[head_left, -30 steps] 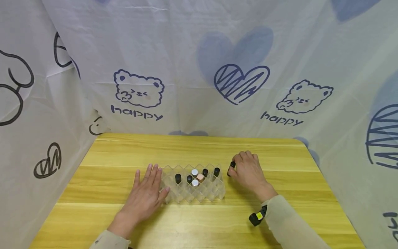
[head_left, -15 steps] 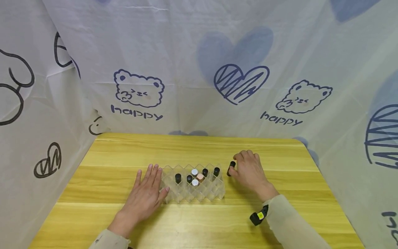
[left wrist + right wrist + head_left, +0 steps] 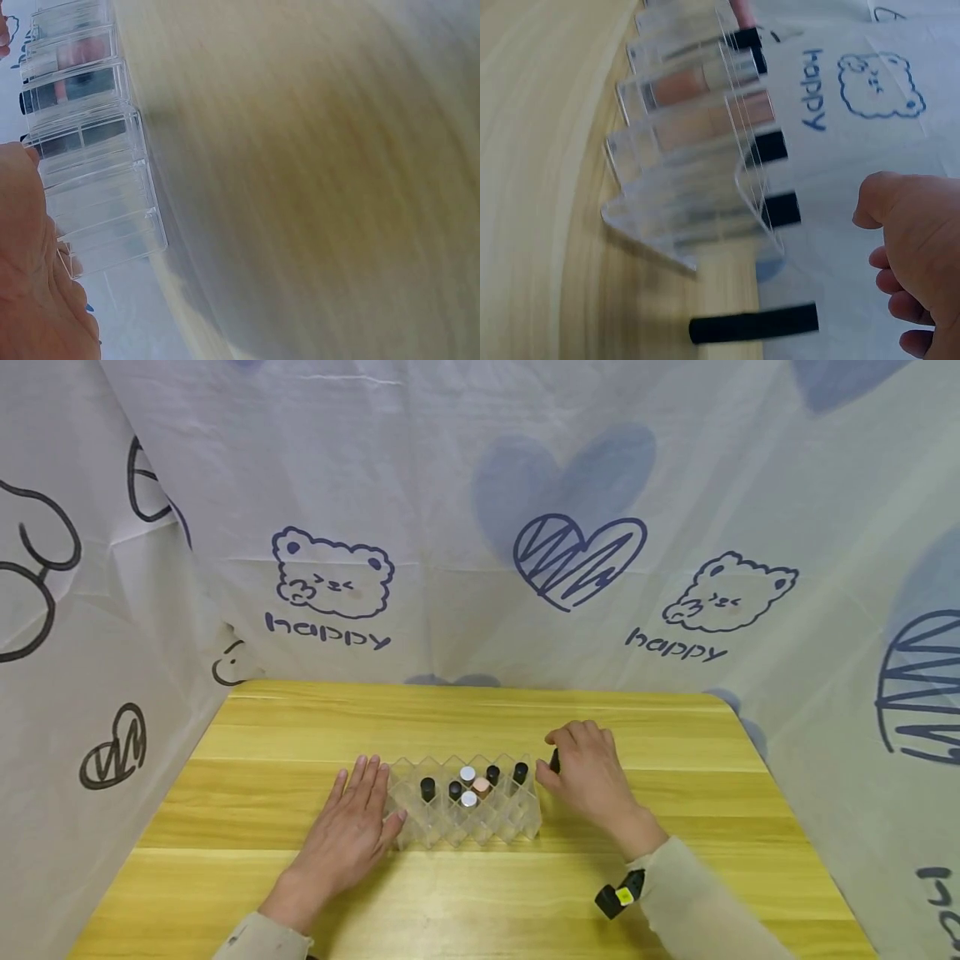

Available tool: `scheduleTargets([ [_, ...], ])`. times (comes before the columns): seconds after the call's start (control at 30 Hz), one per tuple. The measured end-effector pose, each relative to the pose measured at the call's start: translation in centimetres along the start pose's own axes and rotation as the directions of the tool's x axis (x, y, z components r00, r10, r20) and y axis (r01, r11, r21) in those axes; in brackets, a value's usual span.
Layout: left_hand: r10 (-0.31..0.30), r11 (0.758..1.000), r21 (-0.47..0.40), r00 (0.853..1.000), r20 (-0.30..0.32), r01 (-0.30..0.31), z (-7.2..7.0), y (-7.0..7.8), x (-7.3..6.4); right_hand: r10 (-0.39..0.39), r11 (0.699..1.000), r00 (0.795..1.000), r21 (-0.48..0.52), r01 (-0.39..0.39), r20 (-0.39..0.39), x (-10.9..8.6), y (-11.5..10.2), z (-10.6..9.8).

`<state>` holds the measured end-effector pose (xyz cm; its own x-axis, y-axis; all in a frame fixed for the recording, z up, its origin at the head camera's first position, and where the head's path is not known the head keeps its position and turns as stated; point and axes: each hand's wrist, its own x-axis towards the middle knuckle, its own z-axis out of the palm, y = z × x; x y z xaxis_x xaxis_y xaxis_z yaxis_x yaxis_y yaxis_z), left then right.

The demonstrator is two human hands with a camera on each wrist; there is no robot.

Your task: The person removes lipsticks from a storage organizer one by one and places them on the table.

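Note:
A clear organizer (image 3: 525, 827) with diamond-shaped cells stands mid-table, holding several cosmetic tubes with black, white and peach caps. Against its left end lies the left hand (image 3: 348, 827), fingers straight and thumb along the front side. Just right of the organizer, a slim black lipstick-like tube (image 3: 754, 324) stands upright on the table. The right hand (image 3: 588, 777) hovers over and beside it, partly covering the black tube (image 3: 555, 761) in the head view. From the right wrist, thumb and fingers show apart from the tube, with nothing between them.
The wooden table (image 3: 465, 902) extends around the organizer and ends at a printed white cloth (image 3: 450, 568) behind it. Cloth also hangs at the left and right sides. A black strap-mounted device (image 3: 618, 896) sits at the right wrist.
The right hand's fingers have come off the black tube and the hand has shifted slightly left. The tube remains standing in its place. The left hand and organizer stay put.

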<state>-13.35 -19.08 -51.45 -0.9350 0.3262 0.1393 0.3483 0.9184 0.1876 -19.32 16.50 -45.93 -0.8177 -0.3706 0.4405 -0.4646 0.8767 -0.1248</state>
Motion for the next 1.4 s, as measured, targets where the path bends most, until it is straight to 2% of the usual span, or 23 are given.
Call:
scheduleTargets([
  [0.3,-0.006,1.0,-0.015,1.0,0.002,0.006,0.3,0.0,0.0,-0.063,0.998,0.997,-0.012,0.063,-0.051,-0.4,-1.4,1.5],
  [0.77,-0.013,0.999,-0.04,1.0,-0.003,0.013,0.6,-0.3,-0.1,-0.12,0.988,0.992,-0.097,0.118,-0.022,-1.1,-1.6,3.4],
  [1.1,-0.016,0.999,-0.035,1.0,-0.014,0.015,0.6,-0.3,-0.1,-0.14,0.982,0.99,-0.126,0.138,-0.005,-0.9,-1.7,3.7],
  [1.4,-0.017,0.999,-0.032,1.0,-0.013,0.016,0.8,-0.4,-0.1,-0.107,0.983,0.994,-0.151,0.106,-0.001,-0.6,-1.7,3.7],
])
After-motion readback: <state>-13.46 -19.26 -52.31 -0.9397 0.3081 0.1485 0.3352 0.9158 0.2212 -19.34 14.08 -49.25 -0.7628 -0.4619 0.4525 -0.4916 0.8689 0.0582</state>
